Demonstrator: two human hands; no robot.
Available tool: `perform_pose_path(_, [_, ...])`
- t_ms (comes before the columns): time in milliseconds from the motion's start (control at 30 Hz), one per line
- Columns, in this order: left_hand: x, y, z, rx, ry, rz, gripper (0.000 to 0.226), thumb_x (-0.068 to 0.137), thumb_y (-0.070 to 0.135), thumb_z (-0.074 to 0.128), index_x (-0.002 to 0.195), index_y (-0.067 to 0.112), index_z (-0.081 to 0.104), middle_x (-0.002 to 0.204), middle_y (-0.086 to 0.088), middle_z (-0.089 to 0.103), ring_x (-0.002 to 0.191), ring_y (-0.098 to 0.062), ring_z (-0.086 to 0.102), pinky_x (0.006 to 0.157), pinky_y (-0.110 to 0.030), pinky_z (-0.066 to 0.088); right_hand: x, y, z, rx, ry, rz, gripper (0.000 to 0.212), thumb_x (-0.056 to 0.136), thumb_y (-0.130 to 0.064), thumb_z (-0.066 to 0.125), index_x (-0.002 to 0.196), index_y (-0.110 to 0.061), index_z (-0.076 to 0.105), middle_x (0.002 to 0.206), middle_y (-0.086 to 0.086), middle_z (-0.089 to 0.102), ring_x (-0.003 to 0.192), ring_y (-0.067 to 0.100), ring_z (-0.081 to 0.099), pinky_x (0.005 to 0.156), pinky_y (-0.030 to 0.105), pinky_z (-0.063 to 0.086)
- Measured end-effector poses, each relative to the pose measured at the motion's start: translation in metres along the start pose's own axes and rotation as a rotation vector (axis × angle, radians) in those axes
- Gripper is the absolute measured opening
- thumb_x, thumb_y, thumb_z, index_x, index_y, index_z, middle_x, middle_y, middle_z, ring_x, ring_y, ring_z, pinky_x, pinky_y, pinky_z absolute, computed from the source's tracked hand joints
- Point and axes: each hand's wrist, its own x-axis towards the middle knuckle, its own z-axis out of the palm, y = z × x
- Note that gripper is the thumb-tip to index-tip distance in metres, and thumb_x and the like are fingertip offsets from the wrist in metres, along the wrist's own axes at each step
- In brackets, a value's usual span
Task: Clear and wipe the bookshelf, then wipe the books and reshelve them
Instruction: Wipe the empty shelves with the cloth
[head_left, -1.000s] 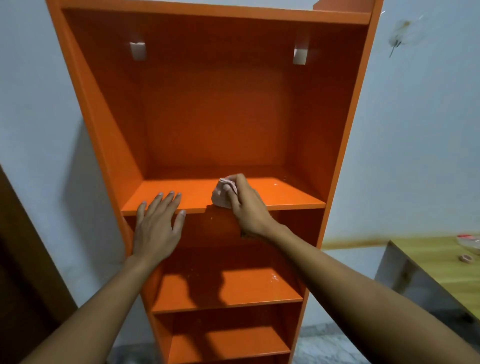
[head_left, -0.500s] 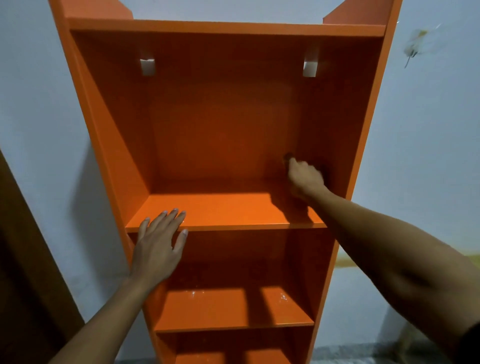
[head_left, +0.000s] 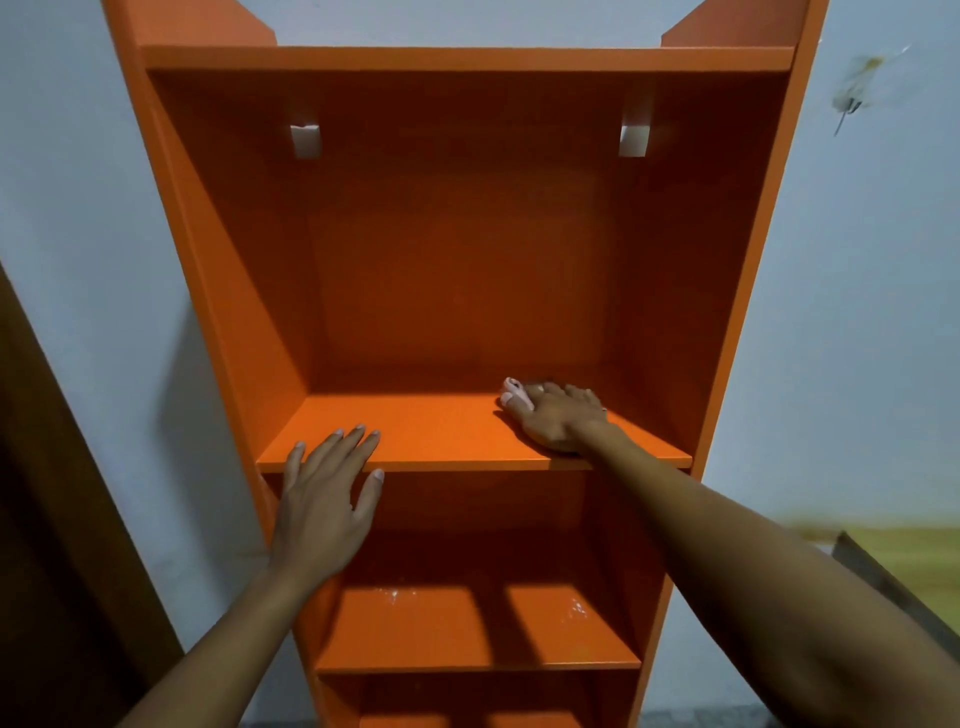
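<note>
Our right hand (head_left: 558, 418) has dropped from the back corner onto the tall orange laminate bookshelf (head_left: 218, 322), fingers curled over a crumpled pale pink cloth (head_left: 514, 392) beneath them. Our left hand (head_left: 330, 483) stays flat and empty on the board's front edge; we judge wiping continues, with no books in sight.

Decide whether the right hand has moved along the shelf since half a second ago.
Yes. The right hand came down from the bookshelf's back right corner onto the shelf board.

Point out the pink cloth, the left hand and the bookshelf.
pink cloth (head_left: 514, 393), head view, the bit showing past the fingers.
left hand (head_left: 324, 493), head view, its back.
bookshelf (head_left: 441, 434), head view, upper shelf board.
</note>
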Motion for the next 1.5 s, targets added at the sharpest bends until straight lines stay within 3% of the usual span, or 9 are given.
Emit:
perform_pose_path(267, [0.001,-0.016,-0.019,-0.137,-0.049,-0.092,0.069,0.093,0.063,0.015,0.153,0.033,0.032,0.160,0.014,0.015,0.150,-0.006,0.003,0.122,-0.038,-0.002,-0.060,-0.070,0.031,-0.154,0.250,-0.486,0.046,0.101,-0.044,0.041,0.145,-0.031,0.042,0.150,0.000,0.045,0.131,0.028,0.043,0.097,0.043,0.033])
perform_pose_path(500, [-0.006,-0.033,-0.025,-0.102,-0.051,-0.077,0.059,0.098,0.049,0.026,0.150,0.026,0.041,0.161,0.004,0.025,0.151,-0.011,0.012,0.123,-0.032,0.003,-0.086,-0.112,0.029,0.207,0.322,-0.792,0.038,0.084,-0.020,0.044,0.118,-0.022,0.062,0.110,0.004,0.068,0.098,0.027,0.055,0.078,0.039,0.037])
perform_pose_path(667, [-0.008,-0.029,-0.026,-0.070,-0.017,-0.082,0.057,0.099,0.049,0.026,0.150,0.026,0.041,0.159,0.004,0.030,0.148,-0.008,0.016,0.122,-0.029,0.002,-0.052,-0.092,-0.017,0.638,0.359,-0.592,0.031,0.078,-0.011,0.055,0.107,-0.005,0.061,0.106,0.007,0.069,0.091,0.016,0.058,0.073,0.028,0.037])
perform_pose_path(767, [-0.009,-0.028,-0.025,-0.082,-0.003,-0.079,0.061,0.098,0.055,0.023,0.150,0.028,0.040,0.158,0.008,0.030,0.146,-0.001,0.013,0.121,-0.027,0.000,0.002,-0.048,-0.035,0.658,0.516,-0.213,0.024,0.092,-0.018,0.057,0.113,-0.005,0.057,0.115,0.013,0.068,0.105,0.030,0.063,0.086,0.039,0.048])
perform_pose_path(833, [-0.009,-0.028,-0.023,-0.082,0.008,-0.078,0.063,0.097,0.057,0.021,0.149,0.028,0.041,0.157,0.008,0.031,0.146,-0.002,0.014,0.121,-0.027,0.001,0.034,-0.020,-0.031,0.513,0.429,0.083,0.031,0.099,-0.029,0.043,0.121,-0.009,0.053,0.120,0.018,0.062,0.112,0.040,0.058,0.096,0.053,0.044])
perform_pose_path(933, [-0.009,-0.029,-0.021,-0.075,0.024,-0.077,0.061,0.098,0.056,0.023,0.149,0.028,0.042,0.156,0.008,0.033,0.146,-0.004,0.017,0.122,-0.029,0.003,0.057,-0.009,-0.009,0.308,0.105,0.198,0.051,0.102,-0.045,0.028,0.126,-0.009,0.055,0.136,0.020,0.053,0.124,0.041,0.050,0.109,0.057,0.031])
perform_pose_path(1133, [-0.010,-0.029,-0.017,-0.063,0.043,-0.076,0.057,0.099,0.054,0.027,0.149,0.031,0.041,0.155,0.015,0.028,0.147,-0.002,0.015,0.122,-0.028,0.001,0.086,-0.051,0.005,0.103,-0.159,-0.011,0.061,0.105,-0.044,0.016,0.151,-0.008,0.032,0.160,0.016,0.025,0.146,0.037,0.022,0.120,0.045,0.012])
perform_pose_path(1300, [-0.011,-0.029,-0.020,-0.101,0.024,-0.061,0.055,0.099,0.053,0.031,0.149,0.032,0.040,0.155,0.017,0.026,0.148,-0.001,0.014,0.122,-0.025,-0.001,0.072,-0.097,0.012,0.100,-0.160,-0.196,0.066,0.097,-0.067,0.017,0.151,-0.032,0.033,0.160,0.009,0.028,0.144,0.037,0.028,0.116,0.051,0.021])
perform_pose_path(1500, [-0.024,-0.035,-0.044,-0.262,0.208,-0.121,0.037,0.101,0.025,0.046,0.137,0.023,0.056,0.145,0.007,0.051,0.135,-0.007,0.043,0.111,-0.033,0.038,0.014,-0.146,0.029,-0.042,-0.044,-0.549,0.057,0.096,-0.066,0.024,0.150,-0.048,0.025,0.163,-0.003,0.019,0.145,0.032,0.024,0.117,0.050,0.018])
